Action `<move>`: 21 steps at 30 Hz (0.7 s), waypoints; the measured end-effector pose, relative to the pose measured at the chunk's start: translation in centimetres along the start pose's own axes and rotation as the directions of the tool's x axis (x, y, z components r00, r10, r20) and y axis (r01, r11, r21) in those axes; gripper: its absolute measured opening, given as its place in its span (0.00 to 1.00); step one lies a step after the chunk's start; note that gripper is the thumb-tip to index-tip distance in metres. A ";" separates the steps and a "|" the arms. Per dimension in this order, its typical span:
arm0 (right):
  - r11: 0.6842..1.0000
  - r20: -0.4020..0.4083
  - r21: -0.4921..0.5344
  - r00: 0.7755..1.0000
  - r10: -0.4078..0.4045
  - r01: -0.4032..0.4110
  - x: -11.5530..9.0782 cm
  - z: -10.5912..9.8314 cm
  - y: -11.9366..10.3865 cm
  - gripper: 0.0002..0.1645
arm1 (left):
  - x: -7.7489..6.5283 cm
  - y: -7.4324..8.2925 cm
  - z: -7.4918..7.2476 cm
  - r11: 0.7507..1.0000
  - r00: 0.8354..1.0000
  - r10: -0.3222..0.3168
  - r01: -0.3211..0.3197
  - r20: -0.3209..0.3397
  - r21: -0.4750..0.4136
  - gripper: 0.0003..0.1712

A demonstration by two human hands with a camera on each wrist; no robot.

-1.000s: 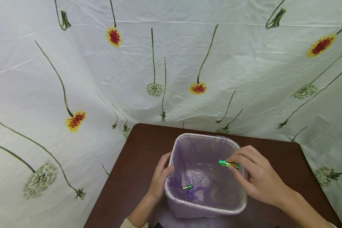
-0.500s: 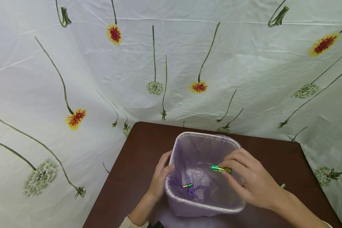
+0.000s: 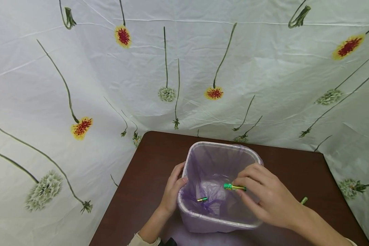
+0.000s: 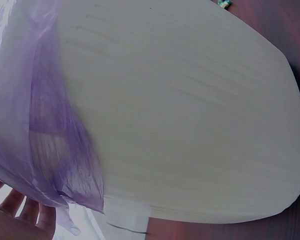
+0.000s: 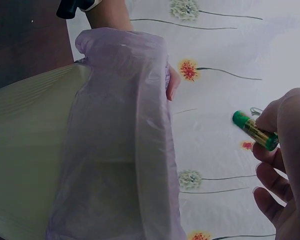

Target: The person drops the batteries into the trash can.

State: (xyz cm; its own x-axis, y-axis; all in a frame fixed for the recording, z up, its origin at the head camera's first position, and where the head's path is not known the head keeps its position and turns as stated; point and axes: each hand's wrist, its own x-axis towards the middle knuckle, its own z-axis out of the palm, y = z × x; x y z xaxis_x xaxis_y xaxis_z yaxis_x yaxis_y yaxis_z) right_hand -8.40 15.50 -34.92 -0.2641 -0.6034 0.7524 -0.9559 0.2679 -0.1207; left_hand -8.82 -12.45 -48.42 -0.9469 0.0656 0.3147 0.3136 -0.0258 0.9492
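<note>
A white bin lined with a thin purple bag stands on the table. At its left side my left hand holds the rim, thumb over the edge and fingers outside; in the left wrist view those fingers lie against the bag's overhang. Over the bin's mouth my right hand pinches a green and gold battery between thumb and fingers. The right wrist view shows this battery side-on, above the rim. Another green and gold battery lies inside, on the bag.
A green battery lies on the dark brown table, right of the bin and beside my right forearm. A small green object shows on the table in the left wrist view. White flower-printed cloth hangs behind and at the sides.
My right hand has moved left and slightly down with the battery, further over the bin. The battery on the table has come into sight past the forearm. My left hand stays at the rim.
</note>
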 end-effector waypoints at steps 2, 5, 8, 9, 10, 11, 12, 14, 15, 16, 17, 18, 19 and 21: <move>1.000 -0.007 -0.001 1.000 -0.005 0.005 0.0 0.0 0.0 0.16 | 0.0 0.0 0.0 1.000 1.000 -0.006 0.006 -0.003 0.001 0.30; 1.000 -0.030 0.002 1.000 -0.008 0.008 0.1 0.1 0.0 0.18 | -0.1 -0.1 0.0 1.000 1.000 -0.010 0.010 -0.001 -0.002 0.30; 1.000 -0.052 0.003 0.999 -0.012 0.012 0.1 0.0 0.1 0.19 | -0.1 -0.1 0.0 1.000 1.000 -0.013 0.013 -0.002 -0.002 0.30; 1.000 -0.057 0.003 0.998 -0.014 0.014 0.1 0.0 0.1 0.19 | -0.1 -0.1 0.0 1.000 1.000 -0.016 0.016 -0.002 -0.004 0.30; 1.000 -0.059 0.002 0.998 -0.014 0.015 0.1 0.0 0.2 0.19 | -0.1 -0.1 0.0 1.000 1.000 -0.022 0.022 -0.004 -0.003 0.30; 1.000 -0.057 0.001 0.998 -0.011 0.012 0.1 -0.1 0.2 0.19 | -0.2 0.0 0.0 1.000 1.000 -0.022 0.022 -0.005 -0.003 0.30; 1.000 -0.055 0.000 0.998 -0.009 0.009 0.1 -0.1 0.2 0.19 | -0.2 0.0 0.0 1.000 1.000 -0.025 0.025 -0.006 -0.005 0.30; 1.000 -0.051 -0.004 0.999 -0.004 0.004 0.1 -0.2 0.2 0.19 | -0.2 0.0 0.0 1.000 1.000 -0.026 0.026 -0.007 -0.006 0.30; 1.000 -0.049 -0.007 0.999 0.000 0.000 0.0 -0.2 0.2 0.19 | -0.1 0.0 0.0 1.000 1.000 -0.027 0.027 -0.008 -0.006 0.30; 1.000 -0.049 -0.012 0.999 0.002 -0.003 0.0 -0.3 0.2 0.19 | -0.1 0.0 0.0 1.000 1.000 -0.028 0.028 -0.010 -0.005 0.30; 1.000 -0.048 -0.017 0.999 0.004 -0.005 -0.1 -0.3 0.2 0.19 | -0.1 0.0 0.0 1.000 1.000 -0.028 0.028 -0.010 -0.005 0.30; 1.000 -0.049 -0.022 0.999 0.006 -0.007 -0.2 -0.3 0.2 0.19 | -0.1 0.0 0.1 1.000 1.000 -0.029 0.029 -0.011 -0.004 0.30; 1.000 -0.049 -0.026 0.999 0.009 -0.010 -0.3 -0.4 0.3 0.19 | -0.1 0.0 0.1 1.000 1.000 -0.029 0.029 -0.011 -0.004 0.30; 0.999 -0.047 -0.034 0.999 0.018 -0.020 -0.5 -0.4 0.3 0.19 | -0.1 0.0 0.0 1.000 0.999 -0.031 0.031 -0.011 -0.006 0.30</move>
State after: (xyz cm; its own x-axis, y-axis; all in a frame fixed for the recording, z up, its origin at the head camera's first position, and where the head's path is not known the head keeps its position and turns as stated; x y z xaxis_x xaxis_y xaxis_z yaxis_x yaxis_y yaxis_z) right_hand -8.50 16.22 -35.04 -0.2753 -0.5626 0.7796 -0.9455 0.3051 -0.1138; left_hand -8.74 -12.41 -48.43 -0.9569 0.0554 0.2849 0.2837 -0.0294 0.9585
